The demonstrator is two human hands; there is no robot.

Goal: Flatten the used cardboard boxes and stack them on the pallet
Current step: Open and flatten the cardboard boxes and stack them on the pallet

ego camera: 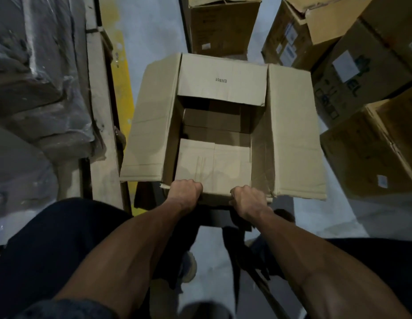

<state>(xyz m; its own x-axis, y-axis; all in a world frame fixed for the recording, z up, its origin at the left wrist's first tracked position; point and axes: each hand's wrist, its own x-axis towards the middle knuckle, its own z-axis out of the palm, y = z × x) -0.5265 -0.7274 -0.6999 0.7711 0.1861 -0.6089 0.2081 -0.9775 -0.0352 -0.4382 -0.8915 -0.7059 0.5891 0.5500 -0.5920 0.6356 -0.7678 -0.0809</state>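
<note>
The large open brown cardboard box [223, 125] stands upright on the pale grey floor [154, 26] directly in front of the person, its top open: both long side flaps are splayed outward, the far short flap leans in over the opening, and the near short flap is folded down inside. It is still a full box, so flattening has barely started. I cannot make out a pallet for certain; the plastic-wrapped grey load [39, 77] along the left may sit on one.

Several more brown cardboard boxes with white labels [352, 72] crowd the right side and the far end, near the open box but apart from it.

The left hand [185, 191] and right hand [248, 199] both grip the box's near rim, fingers curled over the edge and pinching the cardboard, knuckles up, set a little apart from each other.

To do this step well, I judge the bottom seam must be released first; tipping the box away by this rim would expose it. Then press opposite corners toward each other so the walls fold along their existing creases rather than buckling, keeping the flaps straight so the sheet lies flat for stacking.
</note>
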